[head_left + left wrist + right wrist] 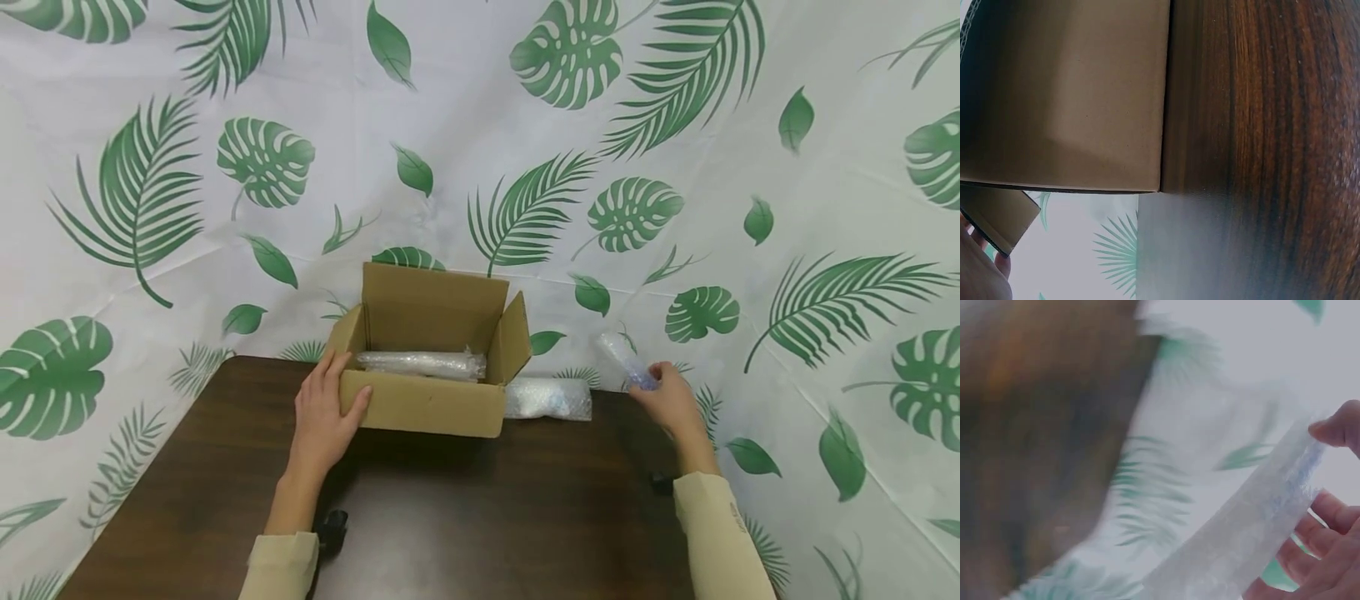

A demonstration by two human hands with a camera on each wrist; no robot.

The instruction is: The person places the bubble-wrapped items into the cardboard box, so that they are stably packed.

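An open cardboard box [423,410] stands near the back edge of the table, its flaps raised. My left hand [322,421] holds the box at its left front corner. In the left wrist view, fingers [1002,265] curl round a flap [1010,215]. A bubble-wrapped package [423,365] lies inside the box. To the right, my right hand [675,404] pinches one end of a slim bubble-wrapped package [621,357] between thumb and fingers. That package is tilted above the table's back right corner; bluish content shows faintly, its kind hidden by the wrap.
Another bubble-wrapped package [555,400] lies flat just right of the box. The dark wooden table [450,517] extends toward me. A white cloth with green leaves [450,208] hangs close behind the table and along its right side.
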